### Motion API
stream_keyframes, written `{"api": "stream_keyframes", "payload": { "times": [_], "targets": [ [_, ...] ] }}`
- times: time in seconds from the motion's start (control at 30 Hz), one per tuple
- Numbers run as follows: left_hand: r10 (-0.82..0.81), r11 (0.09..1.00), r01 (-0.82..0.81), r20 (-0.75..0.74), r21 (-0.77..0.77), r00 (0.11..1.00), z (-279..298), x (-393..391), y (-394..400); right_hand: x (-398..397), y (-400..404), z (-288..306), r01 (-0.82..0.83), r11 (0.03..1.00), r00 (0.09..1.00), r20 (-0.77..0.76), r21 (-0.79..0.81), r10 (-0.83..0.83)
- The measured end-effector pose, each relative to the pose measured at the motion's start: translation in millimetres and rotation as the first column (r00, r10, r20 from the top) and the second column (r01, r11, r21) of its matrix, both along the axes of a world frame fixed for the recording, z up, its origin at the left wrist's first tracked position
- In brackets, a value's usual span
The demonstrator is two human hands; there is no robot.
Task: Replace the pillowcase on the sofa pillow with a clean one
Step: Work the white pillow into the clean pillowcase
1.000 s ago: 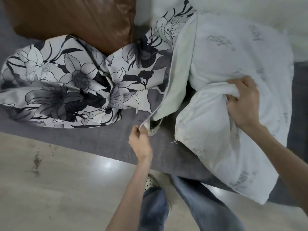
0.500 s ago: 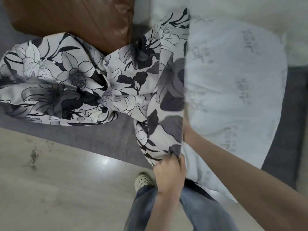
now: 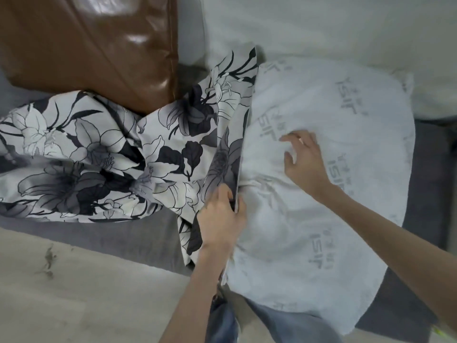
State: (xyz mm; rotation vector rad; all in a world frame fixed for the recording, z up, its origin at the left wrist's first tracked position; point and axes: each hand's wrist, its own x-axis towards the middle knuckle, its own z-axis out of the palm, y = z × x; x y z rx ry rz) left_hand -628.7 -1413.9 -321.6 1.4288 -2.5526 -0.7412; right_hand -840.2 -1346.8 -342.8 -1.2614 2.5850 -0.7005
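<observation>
Left hand point(image 3: 221, 219) pinches the open edge of the floral pillowcase point(image 3: 103, 154), fingers curled round the hem right at the pillow's near side. Right hand point(image 3: 305, 162) lies spread on the white pillow point(image 3: 321, 194), fingers loosely apart, pressing the top and holding nothing. The two hands sit near each other, apart, either side of the case mouth.

The pillow lies on the grey sofa seat point(image 3: 138, 233), mostly bare, only its left edge tucked under the case opening. The rest of the case trails off left, crumpled and slack, partly against a brown leather cushion point(image 3: 94, 45).

Handling guess: case is thin, limp, light fabric, will bunch and slide, so best taken at the hem, both corners of the opening, to keep the mouth wide. Pillow looks soft and squashy, light but bulky; it dents under the palm, so grip a corner or compress the end to feed it in. Nothing fragile here.
</observation>
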Motion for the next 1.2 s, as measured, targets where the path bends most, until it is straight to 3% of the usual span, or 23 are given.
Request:
{"api": "stream_keyframes", "payload": {
  "times": [0.1, 0.2, 0.27, 0.33, 0.4, 0.47, 0.5, 0.57, 0.63, 0.67, 0.7, 0.77, 0.83, 0.87, 0.93, 1.0, 1.13, 1.2],
  "targets": [
    [0.034, 0.985, -0.056, 0.136, 0.161, 0.990, -15.4, -54.2, -33.3, -41.7, -26.9, -9.1, 0.306, 0.938, 0.937, 0.122, 0.165, -0.327],
    [0.076, 0.930, -0.171, 0.285, 0.326, 0.956, -32.6, -82.1, -48.5, -56.2, -43.2, -37.3, 0.206, 0.876, 0.942, 0.155, 0.435, -0.298],
    [0.110, 0.897, -0.247, 0.356, 0.367, 0.928, -38.6, -88.1, -55.5, -61.6, -53.1, -51.3, 0.123, 0.854, 0.939, 0.219, 0.506, -0.265],
    [0.083, 0.917, -0.197, 0.317, 0.347, 0.945, -39.7, -95.6, -52.3, -69.9, -65.2, -55.7, 0.109, 0.893, 0.891, 0.356, 0.436, -0.282],
    [0.000, 0.968, -0.015, 0.060, 0.252, 0.998, -28.3, -107.0, -30.4, -71.0, -69.9, -53.6, 0.099, 0.967, 0.816, 0.537, 0.234, -0.214],
    [-0.134, 0.963, 0.159, -0.123, 0.217, 0.983, -16.7, -117.5, 5.3, -54.4, -62.7, -43.0, 0.033, 0.998, 0.679, 0.731, 0.051, -0.060],
    [-0.177, 0.940, 0.204, -0.121, 0.274, 0.977, -12.9, -122.6, 20.8, -48.7, -52.8, -42.5, -0.011, 1.000, 0.620, 0.785, 0.027, -0.014],
    [-0.234, 0.904, 0.192, 0.067, 0.381, 0.970, -15.7, -131.0, 31.7, -55.4, -32.5, -42.1, -0.084, 0.994, 0.534, 0.846, 0.067, -0.012],
    [-0.256, 0.910, 0.153, 0.231, 0.386, 0.939, -25.1, -137.8, 14.2, -87.8, -30.1, -38.7, -0.058, 0.987, 0.371, 0.921, 0.150, -0.119],
    [-0.235, 0.925, 0.137, 0.250, 0.354, 0.939, -25.5, -142.3, 0.0, -107.2, -35.0, -34.7, -0.015, 0.988, 0.333, 0.932, 0.157, -0.143],
    [-0.192, 0.946, 0.117, 0.233, 0.301, 0.953, -24.0, -147.9, -17.5, -126.8, -44.9, -31.2, 0.049, 0.989, 0.401, 0.904, 0.141, -0.149],
    [-0.072, 0.973, 0.039, 0.141, 0.226, 0.987, -20.9, -158.3, -51.6, -158.8, -69.7, -26.6, 0.166, 0.985, 0.699, 0.697, 0.056, -0.157],
    [0.017, 0.981, -0.036, 0.103, 0.192, 0.995, -20.3, -177.1, -85.4, -187.1, -97.6, -23.8, 0.116, 0.993, 0.901, 0.422, -0.003, -0.104],
    [0.029, 0.983, -0.046, 0.095, 0.178, 0.995, -21.2, -189.1, -102.0, -200.7, -111.5, -24.3, 0.052, 0.997, 0.947, 0.315, 0.051, -0.065],
    [0.030, 0.988, -0.043, 0.086, 0.148, 0.996, -27.3, -213.8, -132.3, -220.7, -133.1, -31.0, -0.089, 0.955, 0.974, 0.226, 0.282, 0.025],
    [-0.002, 0.990, -0.017, 0.133, 0.139, 0.991, -37.4, -236.3, -155.7, -228.5, -143.6, -42.8, -0.173, 0.875, 0.964, 0.261, 0.452, 0.056],
    [-0.039, 0.983, -0.016, 0.295, 0.182, 0.955, -53.8, -263.6, -183.3, -215.4, -145.3, -59.1, -0.217, 0.853, 0.969, 0.210, 0.474, 0.129],
    [-0.026, 0.978, -0.033, 0.279, 0.205, 0.960, -54.8, -266.0, -184.9, -205.8, -141.5, -56.2, -0.262, 0.862, 0.957, 0.236, 0.434, 0.172]
  ]
}}
